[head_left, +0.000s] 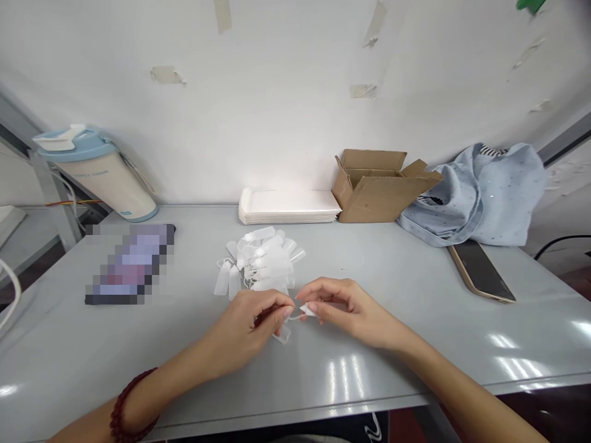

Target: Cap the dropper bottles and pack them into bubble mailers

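My left hand point(258, 320) pinches the end of a thin wire or cord between thumb and fingertips. Facing it, my right hand point(346, 311) holds a small white cone-shaped tip point(308, 309), and the thin piece spans the short gap between the two. A translucent white tag-like piece point(283, 334) hangs or lies just below my left fingertips. Right behind my hands is a loose pile of translucent white pieces point(270, 261), several with white loops. Part of what my right fingers hold is hidden behind them.
Behind the pile lies a stack of white padded envelopes point(290, 208), beside an open cardboard box point(383, 194). A blue bag point(498, 197) and a phone point(482, 271) are at the right. A bottle point(104, 175) and a blurred-out device point(132, 264) sit at the left.
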The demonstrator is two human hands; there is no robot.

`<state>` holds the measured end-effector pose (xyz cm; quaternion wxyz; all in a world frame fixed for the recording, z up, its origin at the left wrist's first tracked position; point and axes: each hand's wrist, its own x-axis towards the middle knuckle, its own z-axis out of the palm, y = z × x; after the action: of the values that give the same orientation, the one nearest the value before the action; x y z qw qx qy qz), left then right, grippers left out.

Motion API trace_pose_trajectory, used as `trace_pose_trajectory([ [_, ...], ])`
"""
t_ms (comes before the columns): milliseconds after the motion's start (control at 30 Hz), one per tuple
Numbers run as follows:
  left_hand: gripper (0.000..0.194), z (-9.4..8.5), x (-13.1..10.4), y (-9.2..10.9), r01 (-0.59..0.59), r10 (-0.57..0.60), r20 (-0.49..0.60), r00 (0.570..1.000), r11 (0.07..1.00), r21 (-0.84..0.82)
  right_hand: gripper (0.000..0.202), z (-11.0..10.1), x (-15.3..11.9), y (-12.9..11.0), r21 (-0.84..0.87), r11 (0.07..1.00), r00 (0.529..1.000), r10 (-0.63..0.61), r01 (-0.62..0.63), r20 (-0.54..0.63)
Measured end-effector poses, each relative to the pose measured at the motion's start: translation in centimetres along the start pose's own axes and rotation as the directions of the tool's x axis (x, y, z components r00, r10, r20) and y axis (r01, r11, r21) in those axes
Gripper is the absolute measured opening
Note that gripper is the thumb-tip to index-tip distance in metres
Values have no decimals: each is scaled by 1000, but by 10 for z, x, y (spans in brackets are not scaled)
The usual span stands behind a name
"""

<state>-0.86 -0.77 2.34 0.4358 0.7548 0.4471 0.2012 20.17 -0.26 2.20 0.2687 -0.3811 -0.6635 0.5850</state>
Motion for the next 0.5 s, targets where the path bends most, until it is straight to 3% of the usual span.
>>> trace_pose_trajectory([
  [500,25,1,0,-3,-47,47,-48,998,999,-4,22,5,4,1,35,999,1000,29,-29,2],
])
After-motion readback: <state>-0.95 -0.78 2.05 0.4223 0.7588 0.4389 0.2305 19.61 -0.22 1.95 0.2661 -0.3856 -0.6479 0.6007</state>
